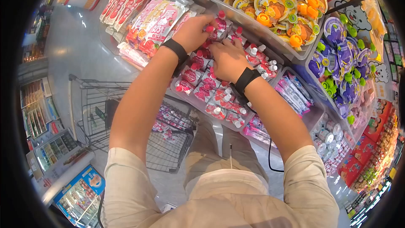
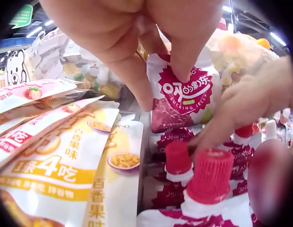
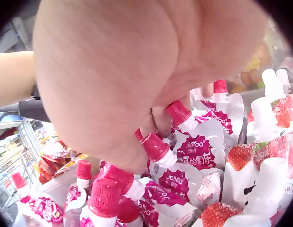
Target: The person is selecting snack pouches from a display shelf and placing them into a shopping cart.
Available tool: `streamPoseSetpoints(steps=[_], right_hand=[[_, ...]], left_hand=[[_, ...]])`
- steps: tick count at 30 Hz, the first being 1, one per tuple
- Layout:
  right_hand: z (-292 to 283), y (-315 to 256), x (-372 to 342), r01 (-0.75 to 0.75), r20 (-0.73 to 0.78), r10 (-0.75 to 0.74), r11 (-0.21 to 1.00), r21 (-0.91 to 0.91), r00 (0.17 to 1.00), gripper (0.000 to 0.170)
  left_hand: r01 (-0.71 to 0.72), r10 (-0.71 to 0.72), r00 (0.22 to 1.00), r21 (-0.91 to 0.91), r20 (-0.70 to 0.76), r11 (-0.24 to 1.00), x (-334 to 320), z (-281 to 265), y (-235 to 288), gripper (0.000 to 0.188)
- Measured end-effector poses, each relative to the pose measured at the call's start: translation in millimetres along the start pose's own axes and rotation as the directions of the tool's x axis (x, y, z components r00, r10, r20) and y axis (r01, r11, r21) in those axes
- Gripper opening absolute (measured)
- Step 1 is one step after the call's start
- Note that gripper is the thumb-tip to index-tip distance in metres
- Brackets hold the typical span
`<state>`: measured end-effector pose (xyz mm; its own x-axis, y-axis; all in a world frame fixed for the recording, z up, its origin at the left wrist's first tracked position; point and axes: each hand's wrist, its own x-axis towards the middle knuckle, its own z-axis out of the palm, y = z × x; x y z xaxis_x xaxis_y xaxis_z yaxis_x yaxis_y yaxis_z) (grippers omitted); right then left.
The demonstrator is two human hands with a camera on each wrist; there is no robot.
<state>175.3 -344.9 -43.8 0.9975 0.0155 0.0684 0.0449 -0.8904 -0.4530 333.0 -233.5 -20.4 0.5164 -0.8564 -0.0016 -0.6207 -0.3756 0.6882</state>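
Observation:
My left hand (image 1: 196, 33) pinches a jelly pouch (image 2: 184, 97) with a grape picture near the left end of the bin, holding it upright, its top hidden by the fingers. The right hand (image 1: 230, 61) is beside it, low over the same clear bin (image 1: 175, 86). In the left wrist view, a fingertip (image 2: 198, 144) of the right hand reaches down between red-capped pouches. Red caps (image 3: 156, 146) stand close under that palm in the right wrist view, which hides part of the row. White-capped strawberry pouches (image 3: 238, 158) stand to the right.
Flat snack packs (image 1: 154, 27) lie left of the bin. Behind it stands a tub of orange-capped jelly cups (image 1: 274, 2), with purple ones (image 1: 337, 55) further right. A wire shopping cart (image 1: 162, 160) holding small packets is at my left. Wrapped sticks (image 1: 295, 93) fill a neighbouring bin.

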Motion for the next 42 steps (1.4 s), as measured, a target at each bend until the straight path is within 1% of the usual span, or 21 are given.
streamPoseSetpoints(steps=[3,5,7,9,11,15,16,19,22,23,25,27,30,32,33,34,36,37,39,41,42], right_hand=[[-9.9,-11.1,1.5,-0.052,0.097,0.053,0.999,-0.017,0.994,0.033],[-18.1,-23.9,3.0,-0.047,0.114,0.072,0.977,-0.209,0.991,0.029],[-31.1,-31.4,3.9,-0.027,0.176,0.066,0.976,-0.216,0.982,0.026],[-38.3,-34.0,-2.6,0.027,0.002,-0.027,0.981,-0.194,1.000,0.020],[-51.2,-38.5,-10.2,0.046,0.033,-0.040,0.981,-0.189,0.999,0.021],[-76.4,-45.5,-29.1,0.059,0.149,-0.032,0.983,-0.175,0.988,0.026],[-81.3,-46.9,-35.3,0.060,0.110,-0.042,0.985,-0.162,0.993,0.028],[-93.4,-57.0,-53.2,0.071,0.044,-0.066,0.988,-0.136,0.997,0.034],[-92.5,-83.4,-65.4,0.119,-0.016,-0.119,0.993,0.020,0.993,0.026],[-87.2,-95.3,-69.8,0.132,0.074,-0.149,0.972,0.197,0.986,0.024],[-63.3,-120.8,-79.6,0.155,0.215,-0.262,0.897,0.414,0.941,0.021],[-35.5,-150.0,-85.6,0.187,0.289,-0.344,0.870,0.456,0.893,0.022],[0.6,-189.7,-86.4,0.201,0.449,-0.527,0.780,0.593,0.722,0.016],[37.0,-220.5,-88.4,-0.004,0.380,-0.499,0.602,0.798,0.779,0.013],[54.8,-234.3,-84.6,-0.033,0.413,-0.507,0.601,0.799,0.757,0.013],[77.7,-249.0,-88.7,-0.026,0.425,-0.497,0.627,0.779,0.756,0.011],[110.5,-265.8,-84.8,-0.219,0.598,-0.447,0.649,0.729,0.666,0.006],[129.7,-268.6,-84.4,-0.209,0.613,-0.463,0.663,0.719,0.640,0.006],[180.4,-270.0,-90.9,-0.484,0.773,-0.298,0.639,0.598,0.560,0.008],[233.0,-263.8,-95.0,-0.534,0.796,-0.166,0.660,0.528,0.582,0.016],[251.1,-263.0,-87.6,-0.527,0.802,-0.166,0.674,0.517,0.574,0.016]], left_hand=[[-0.055,0.056,0.998,0.043,-0.029,0.998,0.0,1.2,-8.8,0.018],[-0.061,0.065,0.998,0.135,-0.022,0.989,-2.4,-1.1,-12.2,0.017],[-0.127,0.128,0.992,0.200,0.007,0.972,2.4,1.4,-7.1,0.017],[-0.198,0.195,0.980,0.258,0.034,0.946,8.6,11.2,-0.3,0.017],[-0.277,0.291,0.957,0.375,0.020,0.885,10.3,23.6,5.2,0.017],[-0.157,0.111,0.984,0.377,0.139,0.913,20.8,13.7,6.6,0.018],[-0.193,0.184,0.981,0.314,0.058,0.930,15.6,14.0,0.3,0.023],[-0.179,0.205,0.974,0.231,-0.097,0.956,-21.9,-14.7,11.8,0.029],[-0.068,0.090,0.952,0.085,-0.294,0.994,-94.1,-62.3,43.6,0.028],[0.001,0.007,0.943,0.025,-0.331,1.000,-125.4,-72.3,45.8,0.026],[0.170,-0.198,0.834,-0.101,-0.516,0.980,-201.4,-56.6,40.1,0.017],[0.254,-0.536,0.562,-0.485,-0.630,0.837,-284.2,-8.5,16.1,0.012],[0.309,-0.840,0.219,-0.781,-0.497,0.543,-379.8,42.3,8.9,0.010],[0.261,-0.933,-0.016,-0.902,-0.361,0.344,-434.8,76.9,7.8,0.011],[0.283,-0.963,-0.074,-0.931,-0.260,0.230,-461.2,89.6,6.4,0.014],[0.172,-0.976,-0.126,-0.973,-0.178,0.155,-490.6,109.6,4.0,0.015],[-0.019,-0.967,-0.256,-1.000,-0.014,0.019,-515.5,132.8,-1.9,0.018],[-0.052,-0.962,-0.275,-0.999,0.001,0.014,-522.8,142.2,-8.2,0.018],[-0.133,-0.963,-0.259,-0.990,0.079,-0.045,-538.4,162.2,-28.7,0.018],[-0.187,-0.958,-0.259,-0.980,0.122,-0.074,-548.0,182.5,-61.9,0.025],[-0.151,-0.941,-0.308,-0.984,0.138,-0.094,-547.7,190.6,-81.6,0.030]])
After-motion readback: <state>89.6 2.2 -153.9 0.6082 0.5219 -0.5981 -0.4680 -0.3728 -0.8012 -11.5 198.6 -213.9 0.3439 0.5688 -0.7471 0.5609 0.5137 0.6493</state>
